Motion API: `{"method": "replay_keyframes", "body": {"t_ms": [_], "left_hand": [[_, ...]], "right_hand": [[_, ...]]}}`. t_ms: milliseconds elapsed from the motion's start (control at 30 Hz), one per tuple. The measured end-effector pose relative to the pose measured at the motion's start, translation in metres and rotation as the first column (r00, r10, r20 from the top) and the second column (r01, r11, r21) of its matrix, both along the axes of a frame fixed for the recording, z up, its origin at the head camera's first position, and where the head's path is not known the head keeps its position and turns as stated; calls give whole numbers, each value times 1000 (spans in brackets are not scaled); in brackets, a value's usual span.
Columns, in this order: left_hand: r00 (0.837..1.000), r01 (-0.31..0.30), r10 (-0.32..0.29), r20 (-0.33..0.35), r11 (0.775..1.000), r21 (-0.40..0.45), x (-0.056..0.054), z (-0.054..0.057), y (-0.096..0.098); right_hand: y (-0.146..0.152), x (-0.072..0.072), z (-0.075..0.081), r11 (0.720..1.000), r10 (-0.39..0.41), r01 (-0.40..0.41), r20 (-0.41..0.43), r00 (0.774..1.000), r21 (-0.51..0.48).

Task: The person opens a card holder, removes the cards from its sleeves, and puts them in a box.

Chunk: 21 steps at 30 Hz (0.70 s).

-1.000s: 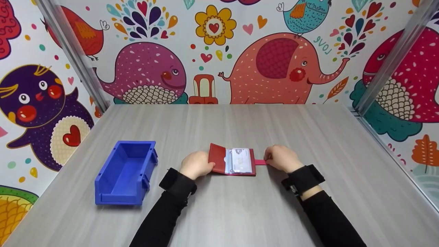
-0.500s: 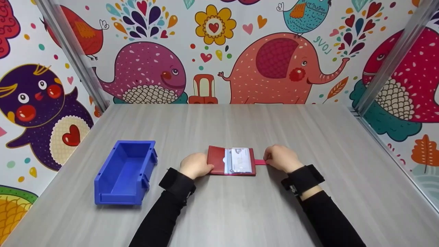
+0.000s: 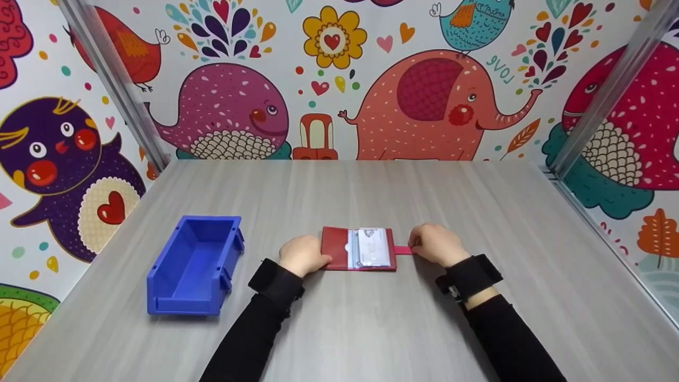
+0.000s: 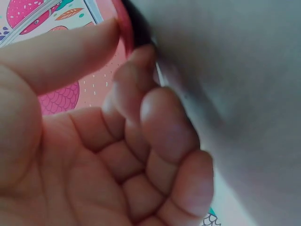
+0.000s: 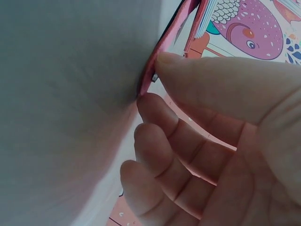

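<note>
Wallet (image 3: 336, 247), left edge pinched, wide tabletop (image 3: 360, 191) beyond

Mirrored "LOVE" (image 3: 500, 70) on wall (image 3: 278, 58), card (image 3: 374, 248) seemingly illegible

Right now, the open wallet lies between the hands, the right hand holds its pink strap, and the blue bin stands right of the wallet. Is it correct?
One thing is wrong: the head view shows the bin to the left of the wallet. The wallet is open between the left hand and the right hand, which holds the strap.
</note>
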State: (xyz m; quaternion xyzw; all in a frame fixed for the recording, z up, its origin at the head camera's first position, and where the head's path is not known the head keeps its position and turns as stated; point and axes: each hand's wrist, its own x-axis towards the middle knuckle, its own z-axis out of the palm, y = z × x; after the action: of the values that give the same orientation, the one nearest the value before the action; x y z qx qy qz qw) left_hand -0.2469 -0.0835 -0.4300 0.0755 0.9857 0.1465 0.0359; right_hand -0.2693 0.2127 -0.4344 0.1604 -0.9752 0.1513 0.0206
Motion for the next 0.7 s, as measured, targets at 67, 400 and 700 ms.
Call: {"method": "replay_keyframes", "body": {"t_ms": [67, 400, 700], "left_hand": [[1000, 0, 0, -2, 1000, -2, 0, 0, 0], [999, 0, 0, -39, 1000, 7, 1, 0, 1], [997, 5, -5, -71, 1000, -5, 3, 1, 7]], "right_hand": [[0, 0, 0, 1000, 3, -3, 2, 1000, -1], [0, 1, 0, 1000, 16, -16, -38, 999, 6], [0, 1, 1, 1000, 10, -10, -27, 1000, 13]]}}
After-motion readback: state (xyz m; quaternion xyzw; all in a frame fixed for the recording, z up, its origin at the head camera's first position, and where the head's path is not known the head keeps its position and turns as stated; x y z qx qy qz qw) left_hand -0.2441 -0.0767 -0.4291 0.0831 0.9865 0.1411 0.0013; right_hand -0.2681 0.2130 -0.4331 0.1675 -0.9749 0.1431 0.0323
